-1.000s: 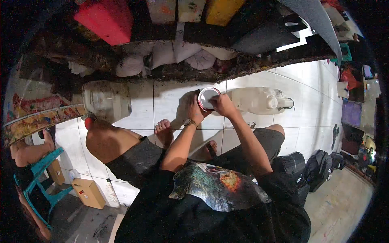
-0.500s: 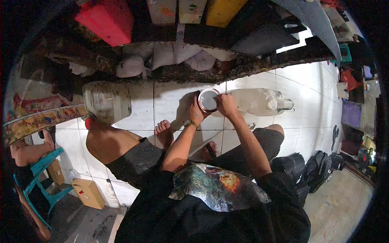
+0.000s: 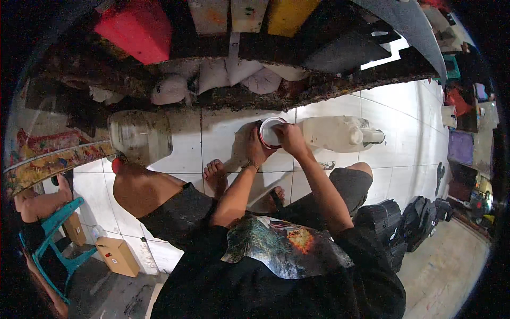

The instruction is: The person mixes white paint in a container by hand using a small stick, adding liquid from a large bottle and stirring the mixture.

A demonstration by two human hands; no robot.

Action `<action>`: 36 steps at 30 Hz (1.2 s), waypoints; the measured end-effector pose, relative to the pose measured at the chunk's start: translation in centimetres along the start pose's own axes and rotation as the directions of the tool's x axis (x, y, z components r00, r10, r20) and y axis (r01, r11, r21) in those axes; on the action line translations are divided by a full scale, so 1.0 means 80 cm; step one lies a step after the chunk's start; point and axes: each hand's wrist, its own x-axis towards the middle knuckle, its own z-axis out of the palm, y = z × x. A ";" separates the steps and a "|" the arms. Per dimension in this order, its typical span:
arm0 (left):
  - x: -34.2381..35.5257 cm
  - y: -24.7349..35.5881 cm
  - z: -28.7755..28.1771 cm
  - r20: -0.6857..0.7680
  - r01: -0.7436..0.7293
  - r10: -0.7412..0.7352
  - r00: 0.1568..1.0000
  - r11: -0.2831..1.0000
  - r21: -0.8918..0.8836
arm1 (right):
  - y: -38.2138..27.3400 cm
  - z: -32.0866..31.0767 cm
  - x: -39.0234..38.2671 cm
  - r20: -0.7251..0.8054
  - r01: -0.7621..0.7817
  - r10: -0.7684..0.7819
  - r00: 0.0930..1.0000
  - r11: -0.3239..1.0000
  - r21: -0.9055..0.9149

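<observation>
Tin [image 3: 269,133] partly hidden by right hand [image 3: 292,140].

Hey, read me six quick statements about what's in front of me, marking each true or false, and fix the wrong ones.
1. The left hand holds the round tin. True.
2. The right hand is well away from the tin. False: its fingers are at the tin's rim.
3. The wristband is on the right wrist. False: it is on the left wrist.
4. A translucent plastic jug is to the right of the tin. True.
5. The plastic chair at lower left is yellow. False: it is teal.
6. A cardboard box is near the chair. True.
</observation>
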 end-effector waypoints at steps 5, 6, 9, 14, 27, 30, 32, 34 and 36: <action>-0.009 0.022 -0.009 0.029 -0.041 0.044 0.999 0.996 -0.074 | 0.002 -0.013 -0.007 0.189 -0.114 0.173 0.967 0.951 -0.288; 0.000 0.002 0.000 0.006 -0.139 0.141 0.990 0.979 -0.152 | -0.003 -0.009 -0.003 0.147 -0.030 0.050 0.988 0.990 -0.138; -0.003 0.002 0.000 -0.079 -0.128 0.125 0.989 0.991 -0.040 | -0.003 0.002 0.008 -0.048 0.081 -0.079 0.996 0.996 0.029; -0.001 0.025 -0.009 0.034 -0.100 0.110 0.993 0.973 -0.210 | 0.014 0.012 -0.009 0.143 -0.073 0.098 0.985 0.983 -0.169; -0.006 0.001 -0.002 0.045 -0.005 0.005 0.999 1.000 0.006 | -0.007 -0.005 -0.011 -0.160 -0.156 0.155 0.975 0.988 0.003; 0.001 -0.002 0.002 0.016 -0.032 0.033 0.999 0.998 -0.053 | -0.003 0.003 -0.015 0.036 -0.126 0.133 0.990 0.979 -0.161; 0.005 0.000 0.004 0.031 -0.048 0.051 0.998 0.996 -0.079 | 0.008 0.010 -0.017 0.178 -0.009 0.058 0.982 0.965 -0.262; 0.004 0.002 0.006 0.043 -0.058 0.063 0.997 0.993 -0.105 | 0.015 0.012 -0.016 -0.048 -0.065 0.063 0.997 0.996 -0.053; -0.003 -0.006 0.008 0.031 -0.015 0.018 0.999 0.996 -0.087 | -0.005 -0.008 -0.011 -0.069 -0.168 0.169 0.983 0.985 0.028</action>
